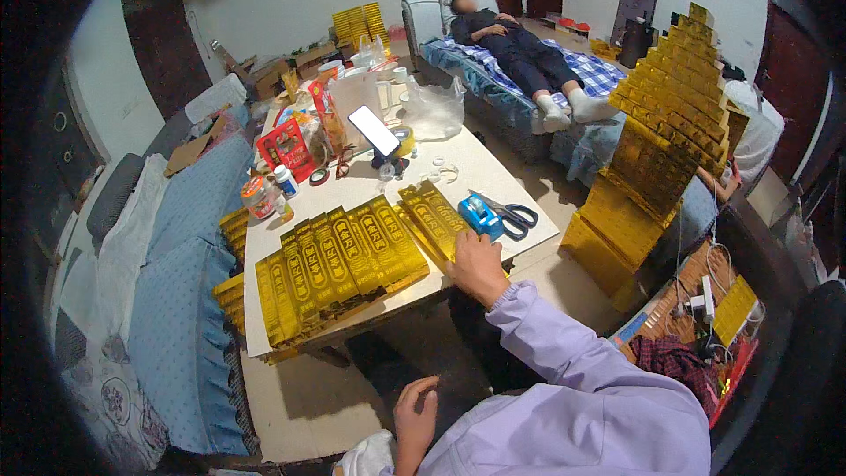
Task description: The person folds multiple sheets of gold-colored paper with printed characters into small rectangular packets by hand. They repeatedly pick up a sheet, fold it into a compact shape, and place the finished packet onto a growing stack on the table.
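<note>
My right hand [477, 266] rests on the near end of a small stack of gold foil paper strips [433, 218] at the table's near right edge; whether its fingers grip a strip is hidden. My left hand [416, 406] hangs in front of the table over my lap, fingers slightly curled and apart, with nothing in it. Left of the small stack, a wide row of overlapping gold foil sheets [340, 258] with printed characters covers the near part of the white table [522, 172]. A blue tape dispenser [481, 217] and black-handled scissors [519, 218] lie just beyond my right hand.
A phone on a stand [374, 131], a plastic jar [256, 197], a white bottle [285, 180], snack bags and a plastic bag [433, 109] stand farther back. A tall folded gold-paper structure [654, 139] rises at right. Blue sofa [178, 277] at left; a person [515, 46] lies on a bed behind.
</note>
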Motion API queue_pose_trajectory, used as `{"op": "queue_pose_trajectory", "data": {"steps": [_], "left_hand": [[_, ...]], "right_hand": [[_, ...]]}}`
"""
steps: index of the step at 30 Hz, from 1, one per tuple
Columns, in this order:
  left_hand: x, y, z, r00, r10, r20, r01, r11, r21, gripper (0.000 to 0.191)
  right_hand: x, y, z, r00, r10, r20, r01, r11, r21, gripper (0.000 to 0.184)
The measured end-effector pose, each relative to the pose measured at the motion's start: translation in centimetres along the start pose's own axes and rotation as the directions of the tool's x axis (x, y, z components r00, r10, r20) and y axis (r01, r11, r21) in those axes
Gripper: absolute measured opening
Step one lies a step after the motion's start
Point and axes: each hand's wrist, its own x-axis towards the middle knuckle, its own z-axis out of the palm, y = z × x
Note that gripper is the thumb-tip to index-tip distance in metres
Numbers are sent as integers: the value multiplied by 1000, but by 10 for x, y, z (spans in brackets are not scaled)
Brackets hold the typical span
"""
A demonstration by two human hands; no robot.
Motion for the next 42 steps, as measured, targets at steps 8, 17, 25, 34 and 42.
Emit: {"op": "queue_pose_trajectory", "data": {"steps": [8, 17, 25, 34, 42], "left_hand": [[-4, -6, 5, 998, -56, 25, 57, 998, -27, 23], [28, 8, 11, 995, -38, 89, 55, 979, -196, 23], [104, 42, 24, 953, 286, -97, -270, 667, -695, 88], [110, 64, 21, 995, -35, 96, 102, 337, -936, 73], [111, 73, 30, 980, -72, 184, 198, 306, -931, 86]], "right_hand": [[8, 13, -2, 1000, -7, 25, 3, 988, 157, 36], [17, 38, -20, 974, -87, -207, 104, 992, 71, 11], [-47, -8, -91, 697, -589, -409, 717, 584, 380, 49], [-78, 24, -102, 855, -516, -41, 289, 410, 865, 59], [-70, 34, -102, 801, -557, -218, 488, 399, 776, 47]]}}
